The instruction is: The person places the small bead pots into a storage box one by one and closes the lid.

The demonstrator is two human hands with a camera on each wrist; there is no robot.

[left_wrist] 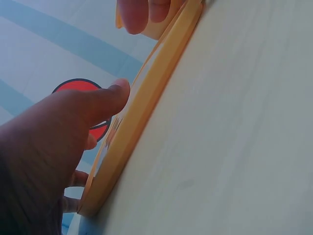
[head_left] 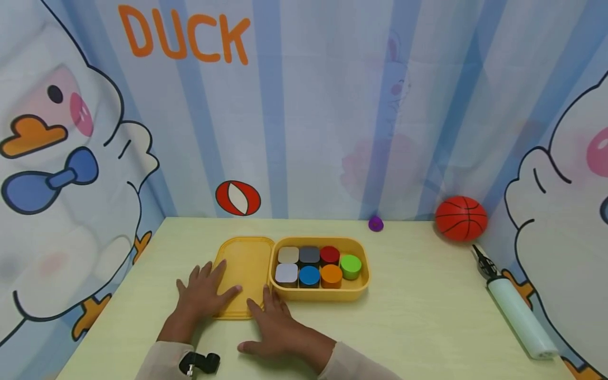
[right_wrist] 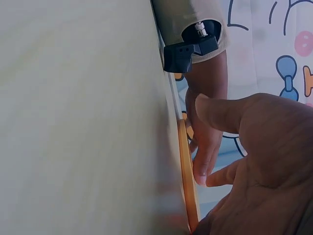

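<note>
A flat yellow lid (head_left: pixel 249 253) lies on the table beside a yellow box (head_left: pixel 323 295) with rounded corners. My left hand (head_left: pixel 201 293) rests at the lid's left side, fingers spread, thumb over its surface. At the lid's lower right corner is my right hand (head_left: pixel 280 330), its fingers extended toward the seam between lid and box. The left wrist view shows the left thumb above the lid's raised edge (left_wrist: pixel 142 117). Inside the box sit several small square and round pieces, among them a blue one (head_left: pixel 309 275), an orange one (head_left: pixel 331 275) and a green one (head_left: pixel 351 266).
A small red basketball (head_left: pixel 461 219) stands at the table's back right, with a pale green hand pump (head_left: pixel 520 316) lying in front of it. A small purple object (head_left: pixel 376 224) is at the back edge. A printed duck curtain (head_left: pixel 323 105) hangs behind the table (head_left: pixel 418 311).
</note>
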